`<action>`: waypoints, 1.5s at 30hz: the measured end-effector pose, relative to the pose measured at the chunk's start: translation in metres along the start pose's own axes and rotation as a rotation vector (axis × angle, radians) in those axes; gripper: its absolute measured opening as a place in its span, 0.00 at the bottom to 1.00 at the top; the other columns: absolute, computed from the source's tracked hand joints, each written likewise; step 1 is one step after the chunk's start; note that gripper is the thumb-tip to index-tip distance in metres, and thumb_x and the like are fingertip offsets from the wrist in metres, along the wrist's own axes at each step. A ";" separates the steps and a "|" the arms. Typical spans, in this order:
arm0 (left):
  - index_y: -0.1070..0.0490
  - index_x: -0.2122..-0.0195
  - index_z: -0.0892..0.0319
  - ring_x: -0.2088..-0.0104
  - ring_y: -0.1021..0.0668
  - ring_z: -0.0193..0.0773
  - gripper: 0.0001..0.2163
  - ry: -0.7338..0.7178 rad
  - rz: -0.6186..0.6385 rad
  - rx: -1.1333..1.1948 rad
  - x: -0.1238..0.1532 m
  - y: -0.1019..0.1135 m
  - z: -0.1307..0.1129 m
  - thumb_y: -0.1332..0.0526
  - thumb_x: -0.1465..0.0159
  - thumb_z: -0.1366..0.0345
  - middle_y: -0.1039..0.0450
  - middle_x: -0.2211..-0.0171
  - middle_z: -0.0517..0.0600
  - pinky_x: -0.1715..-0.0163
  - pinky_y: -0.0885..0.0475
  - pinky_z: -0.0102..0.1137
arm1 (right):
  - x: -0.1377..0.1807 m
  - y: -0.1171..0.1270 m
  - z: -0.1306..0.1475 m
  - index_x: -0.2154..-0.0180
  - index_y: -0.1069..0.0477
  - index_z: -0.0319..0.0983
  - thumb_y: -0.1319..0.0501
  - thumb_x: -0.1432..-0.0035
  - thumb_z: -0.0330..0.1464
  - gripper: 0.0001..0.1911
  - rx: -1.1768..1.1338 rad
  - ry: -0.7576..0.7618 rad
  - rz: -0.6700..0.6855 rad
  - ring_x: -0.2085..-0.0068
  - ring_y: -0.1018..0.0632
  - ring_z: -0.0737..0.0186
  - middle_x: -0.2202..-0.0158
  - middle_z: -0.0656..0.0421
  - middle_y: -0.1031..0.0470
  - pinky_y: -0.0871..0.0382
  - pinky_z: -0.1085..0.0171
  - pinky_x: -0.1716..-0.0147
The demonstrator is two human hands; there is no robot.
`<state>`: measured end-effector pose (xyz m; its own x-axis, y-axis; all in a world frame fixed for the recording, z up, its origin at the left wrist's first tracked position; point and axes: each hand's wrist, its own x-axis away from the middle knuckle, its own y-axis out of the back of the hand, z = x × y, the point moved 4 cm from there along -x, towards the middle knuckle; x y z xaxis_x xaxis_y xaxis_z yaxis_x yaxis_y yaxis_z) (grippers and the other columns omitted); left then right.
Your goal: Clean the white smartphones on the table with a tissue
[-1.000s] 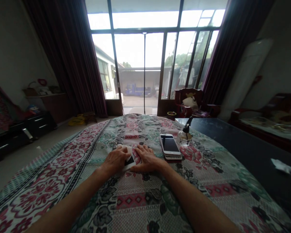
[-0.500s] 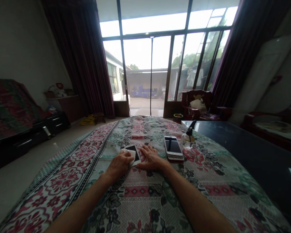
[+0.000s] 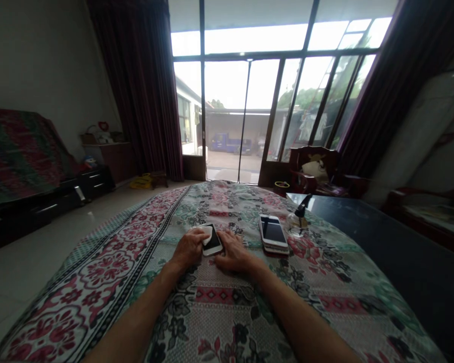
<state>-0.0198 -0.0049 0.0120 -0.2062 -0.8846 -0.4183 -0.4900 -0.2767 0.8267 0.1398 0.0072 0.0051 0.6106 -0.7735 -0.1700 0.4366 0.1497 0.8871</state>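
A white smartphone (image 3: pixel 214 246) with a dark screen lies flat on the patterned tablecloth (image 3: pixel 227 282). My left hand (image 3: pixel 189 248) is closed on a small white cloth (image 3: pixel 207 233), which it presses against the upper left part of the screen. Along the phone's right edge rests my right hand (image 3: pixel 232 251), its fingers stretched forward and its thumb near the lower corner. To the right lies a stack of phones (image 3: pixel 274 232), a white one with a dark screen on top. Beside that stack stands a clear bottle with a black spray head (image 3: pixel 298 222).
A dark glossy table (image 3: pixel 363 222) adjoins the cloth-covered one on the right. Beyond stand a wooden chair (image 3: pixel 314 169) and glass doors (image 3: pixel 230 121). On the left are a black low cabinet (image 3: pixel 49 201) and a dark curtain (image 3: pixel 144 91).
My left hand and the cloth have moved up the screen, baring the phone's lower end. My right hand stays at the phone's right edge. The whole view has shifted slightly.
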 end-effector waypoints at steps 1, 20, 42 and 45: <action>0.22 0.55 0.57 0.50 0.27 0.37 0.19 0.003 -0.015 0.009 0.000 0.000 0.001 0.47 0.41 0.77 0.24 0.54 0.51 0.44 0.35 0.32 | -0.001 -0.004 0.002 0.36 0.50 0.34 0.38 0.50 0.42 0.44 0.002 -0.045 0.008 0.35 0.47 0.41 0.36 0.45 0.43 0.56 0.46 0.39; 0.23 0.55 0.57 0.51 0.23 0.36 0.19 0.224 -0.228 0.068 0.001 0.016 0.013 0.47 0.42 0.78 0.23 0.52 0.50 0.46 0.33 0.28 | -0.007 0.012 0.013 0.36 0.51 0.35 0.40 0.49 0.39 0.42 0.075 -0.149 0.041 0.35 0.46 0.43 0.35 0.45 0.47 0.57 0.45 0.39; 0.22 0.56 0.57 0.55 0.21 0.41 0.13 0.253 -0.357 0.506 -0.003 0.021 0.019 0.42 0.40 0.71 0.20 0.57 0.49 0.53 0.28 0.33 | -0.015 0.035 0.004 0.40 0.46 0.42 0.38 0.52 0.31 0.37 -0.188 0.231 -0.258 0.45 0.32 0.50 0.46 0.49 0.36 0.37 0.50 0.46; 0.22 0.57 0.56 0.56 0.21 0.40 0.14 0.220 -0.392 0.522 -0.005 0.027 0.012 0.42 0.40 0.72 0.20 0.57 0.48 0.53 0.28 0.32 | -0.015 0.037 0.006 0.42 0.44 0.41 0.38 0.52 0.32 0.35 -0.207 0.256 -0.267 0.47 0.31 0.52 0.47 0.50 0.36 0.36 0.51 0.46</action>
<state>-0.0423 -0.0036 0.0316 0.2195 -0.8269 -0.5178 -0.8486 -0.4237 0.3167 0.1426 0.0201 0.0428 0.5908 -0.6278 -0.5067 0.7093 0.1049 0.6970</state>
